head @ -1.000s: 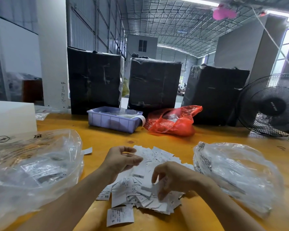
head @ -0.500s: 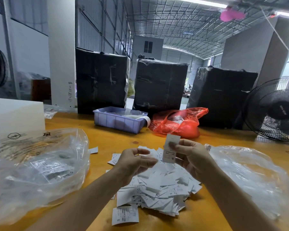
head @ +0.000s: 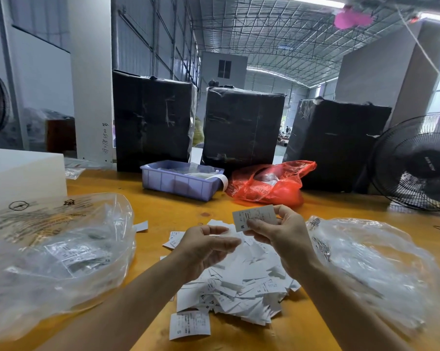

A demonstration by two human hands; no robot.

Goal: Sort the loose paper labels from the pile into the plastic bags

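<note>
Above pile (head: 239, 282), right hand (head: 287, 236) pinching label (head: 254, 217), long axis sideways

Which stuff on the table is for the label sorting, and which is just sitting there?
For the job:
- held label, pinched by the right hand
- left hand, holding nothing
- label pile
- left clear bag
- right clear bag

Just lying about:
- purple bin
- red bag
- fan
- black bales

Label (head: 254, 217) in right-hand fingers (head: 258, 224)
</note>
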